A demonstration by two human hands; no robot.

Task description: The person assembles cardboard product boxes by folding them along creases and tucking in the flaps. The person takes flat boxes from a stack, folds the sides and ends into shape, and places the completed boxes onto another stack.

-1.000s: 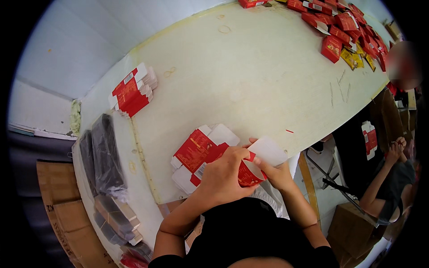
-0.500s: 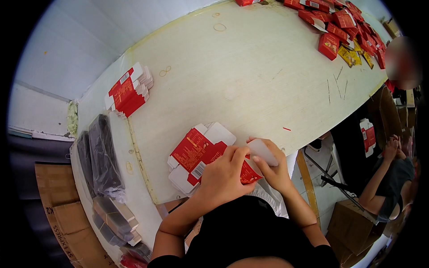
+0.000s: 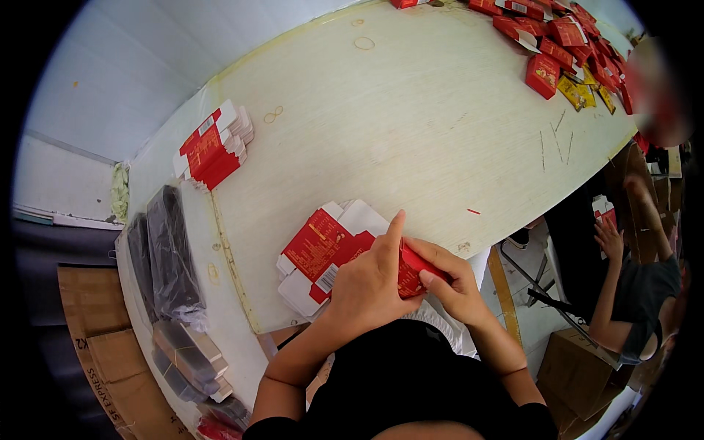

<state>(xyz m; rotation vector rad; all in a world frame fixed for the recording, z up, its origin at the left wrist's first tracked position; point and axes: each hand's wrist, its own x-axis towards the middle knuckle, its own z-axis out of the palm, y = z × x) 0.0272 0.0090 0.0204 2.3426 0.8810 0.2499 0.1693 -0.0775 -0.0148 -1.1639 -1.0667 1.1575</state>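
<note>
Between my two hands, just past the table's near edge, is a small red carton (image 3: 416, 273) with gold print. My left hand (image 3: 371, 282) grips its left side, with the index finger stretched up beyond it. My right hand (image 3: 451, 282) holds the other side, fingers along the top and thumb pressed on the red face. Flat on the table beside my left hand lies a stack of unfolded red and white cartons (image 3: 320, 246), partly covered by that hand.
A second stack of flat cartons (image 3: 213, 150) sits at the left. Red boxes (image 3: 544, 76) and yellow sachets (image 3: 577, 93) heap up at the far right. Plastic-wrapped dark bundles (image 3: 170, 249) lie left. A co-worker's hand (image 3: 609, 238) is near a carton on the right.
The white flap by my right hand has folded down, so the carton's end now shows red. My left index finger has straightened. The co-worker's hands have come apart.
</note>
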